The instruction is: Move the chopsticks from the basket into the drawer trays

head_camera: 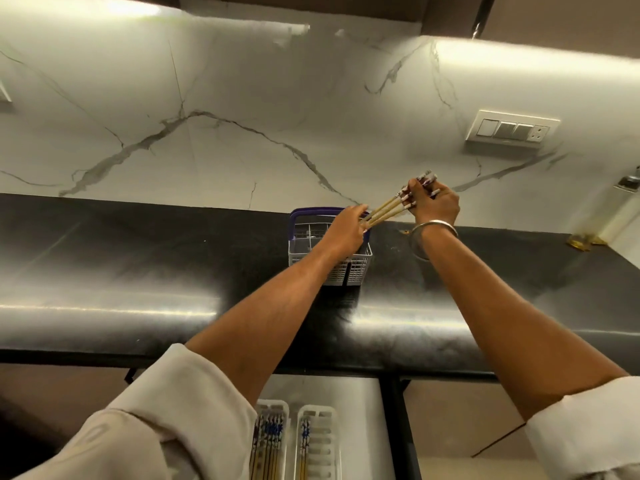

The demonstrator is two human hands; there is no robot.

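Observation:
A bundle of wooden chopsticks (388,211) with patterned tops slants above the basket, held at both ends. My right hand (434,202) grips the patterned upper ends. My left hand (346,230) holds the plain lower ends just over the basket. The white wire basket (360,266) with a purple handle stands on the black counter. Below the counter edge an open drawer holds two white trays: the left tray (282,410) carries several chopsticks, the right tray (320,445) a few.
The black counter (138,271) runs the full width, with a marble wall behind. A switch plate (512,130) sits on the wall at right. A pale bottle (620,216) stands at the far right of the counter.

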